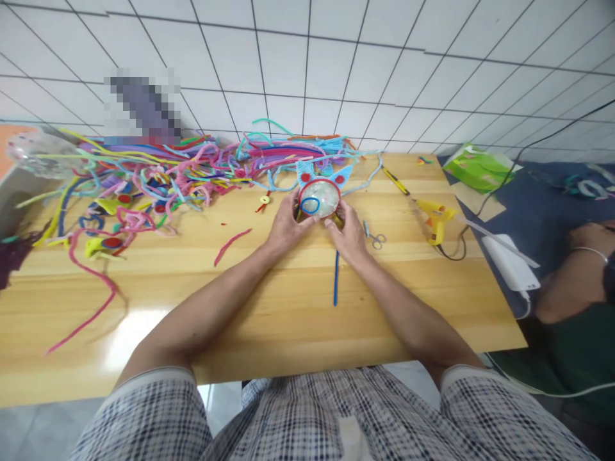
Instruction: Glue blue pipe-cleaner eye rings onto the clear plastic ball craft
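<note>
Between my two hands is a round clear ball ornament (328,200) with a red rim and two light-blue ears bearing red dots. A blue pipe-cleaner ring (310,205) lies against its left front. My left hand (287,221) wraps the ball's left side, thumb at the lower edge. My right hand (346,229) grips the lower right side, its thumb near the bottom. A straight blue pipe cleaner (336,279) lies on the table just below my right hand. Small scissors (377,240) rest to the right of that hand.
Many coloured pipe cleaners (192,157) are heaped along the tiled wall. A yellow glue gun (436,219) and a yellow cutter knife (394,180) lie at right. A pink pipe cleaner (232,246) is left of my hands. Another person's arm (579,278) shows at far right.
</note>
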A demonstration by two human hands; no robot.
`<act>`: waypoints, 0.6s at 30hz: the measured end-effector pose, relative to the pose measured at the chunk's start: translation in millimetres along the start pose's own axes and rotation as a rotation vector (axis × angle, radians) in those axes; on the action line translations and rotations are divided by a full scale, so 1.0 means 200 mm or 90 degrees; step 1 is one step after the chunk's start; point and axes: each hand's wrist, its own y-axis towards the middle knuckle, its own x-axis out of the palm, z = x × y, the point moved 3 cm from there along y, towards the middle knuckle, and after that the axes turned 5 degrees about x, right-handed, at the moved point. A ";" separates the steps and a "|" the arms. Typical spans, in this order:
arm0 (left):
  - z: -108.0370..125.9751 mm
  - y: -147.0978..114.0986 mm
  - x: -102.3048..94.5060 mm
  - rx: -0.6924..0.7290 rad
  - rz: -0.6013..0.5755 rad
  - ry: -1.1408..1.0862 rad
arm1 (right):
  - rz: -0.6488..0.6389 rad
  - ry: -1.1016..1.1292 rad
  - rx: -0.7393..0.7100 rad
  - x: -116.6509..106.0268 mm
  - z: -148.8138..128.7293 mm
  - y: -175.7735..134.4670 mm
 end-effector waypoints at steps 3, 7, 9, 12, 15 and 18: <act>0.00 0.01 -0.01 0.013 -0.007 0.011 | -0.001 -0.004 0.004 0.01 0.00 0.01; 0.00 0.01 -0.01 0.015 -0.001 0.019 | -0.004 -0.003 0.013 0.02 0.00 0.02; -0.01 0.01 0.00 0.003 0.003 0.018 | -0.002 -0.004 0.015 0.02 0.00 0.02; -0.02 0.01 0.01 -0.015 0.002 0.023 | 0.003 -0.009 0.018 0.02 0.01 0.02; -0.02 0.02 0.02 -0.006 -0.004 0.033 | 0.007 -0.005 0.021 0.02 0.03 0.02; -0.01 0.02 0.02 0.016 -0.006 0.037 | 0.014 -0.007 0.022 0.02 0.04 0.02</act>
